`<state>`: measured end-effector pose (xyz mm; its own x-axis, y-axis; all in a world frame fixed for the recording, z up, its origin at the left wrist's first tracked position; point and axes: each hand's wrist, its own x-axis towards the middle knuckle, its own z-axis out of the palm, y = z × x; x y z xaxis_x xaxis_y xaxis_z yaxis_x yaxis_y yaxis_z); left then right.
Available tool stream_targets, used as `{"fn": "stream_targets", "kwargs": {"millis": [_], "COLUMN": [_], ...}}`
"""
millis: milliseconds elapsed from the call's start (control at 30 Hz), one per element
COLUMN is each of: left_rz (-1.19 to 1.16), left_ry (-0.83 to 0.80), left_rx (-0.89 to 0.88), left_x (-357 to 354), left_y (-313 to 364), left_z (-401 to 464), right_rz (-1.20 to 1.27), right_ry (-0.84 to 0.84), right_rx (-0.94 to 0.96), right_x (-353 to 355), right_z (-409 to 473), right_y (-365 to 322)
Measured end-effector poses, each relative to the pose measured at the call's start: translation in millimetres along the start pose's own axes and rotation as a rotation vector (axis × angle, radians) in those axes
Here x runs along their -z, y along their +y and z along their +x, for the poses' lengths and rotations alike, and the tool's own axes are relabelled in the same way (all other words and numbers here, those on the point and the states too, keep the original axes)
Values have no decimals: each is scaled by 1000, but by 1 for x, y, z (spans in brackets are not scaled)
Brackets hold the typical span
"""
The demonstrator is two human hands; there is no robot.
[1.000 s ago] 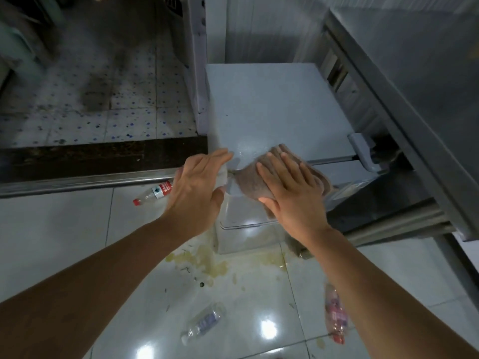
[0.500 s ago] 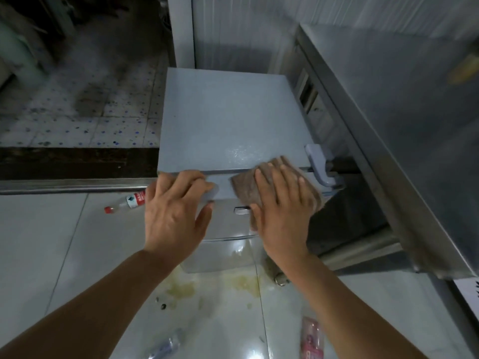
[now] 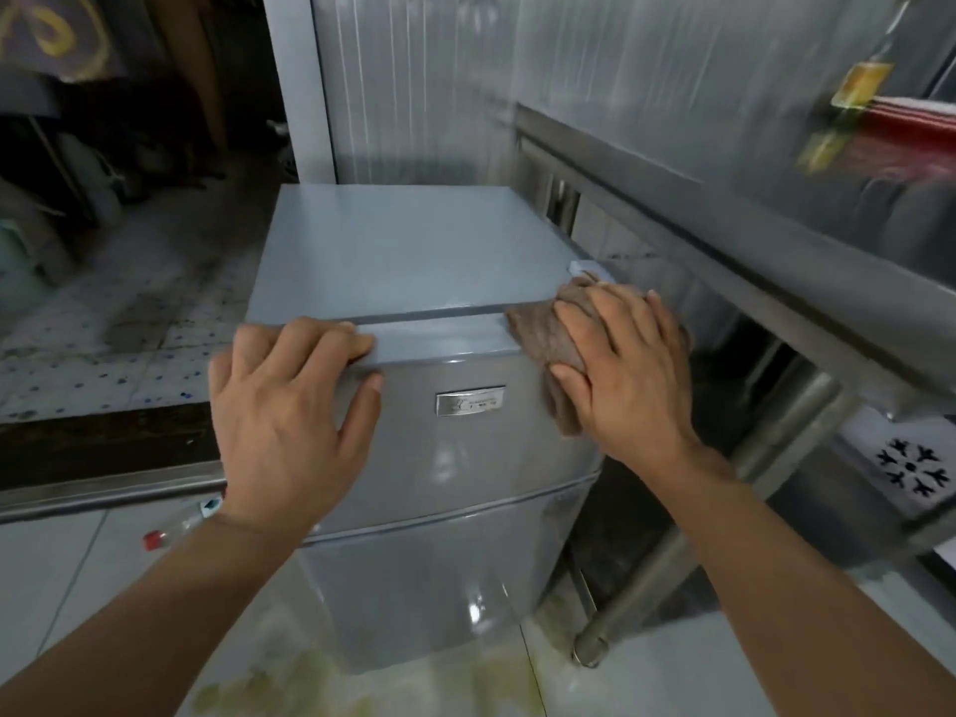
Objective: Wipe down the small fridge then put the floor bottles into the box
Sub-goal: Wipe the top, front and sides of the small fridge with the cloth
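Fridge (image 3: pixel 414 261) corner under cloth (image 3: pixel 548 344), right fingers (image 3: pixel 610 328)

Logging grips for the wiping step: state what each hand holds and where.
Right hand presses a brown cloth flat against the fridge front's top right corner. Left hand rests on its top left edge.

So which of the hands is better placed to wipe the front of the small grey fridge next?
The right hand: it already presses the brown cloth against the small grey fridge at its front top corner. The left hand only rests on the front top edge, without a cloth.
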<state>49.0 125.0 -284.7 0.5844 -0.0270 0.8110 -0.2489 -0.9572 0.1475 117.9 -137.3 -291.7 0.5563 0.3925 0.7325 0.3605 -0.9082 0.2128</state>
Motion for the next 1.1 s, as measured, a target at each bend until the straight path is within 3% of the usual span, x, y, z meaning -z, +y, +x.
{"fn": "stream_targets", "kwargs": {"millis": [167, 400, 567, 667, 867, 967, 1100], "left_rz": [12, 62, 82, 83, 85, 62, -80], "left_ry": [105, 235, 261, 204, 126, 114, 127], "left_rx": [-48, -97, -114, -156, -116, -80, -91], "left_x": [-11, -22, -26, -23, -10, -1, 2], "left_y": [-5, -9, -12, -17, -37, -45, -53], "left_z": [-6, -9, -10, -13, -47, -44, -38], "right_rz": [140, 196, 383, 449, 339, 332, 347], "right_ry": [153, 276, 494, 487, 209, 235, 394], "right_rx": [-290, -208, -300, -397, -444, -440, -652], "right_x": [-19, -31, -55, -72, -98, -89, -78], "right_z": [-28, -8, -22, -39, -87, -71, -38], "right_y": [3, 19, -3, -19, -34, -27, -69]}}
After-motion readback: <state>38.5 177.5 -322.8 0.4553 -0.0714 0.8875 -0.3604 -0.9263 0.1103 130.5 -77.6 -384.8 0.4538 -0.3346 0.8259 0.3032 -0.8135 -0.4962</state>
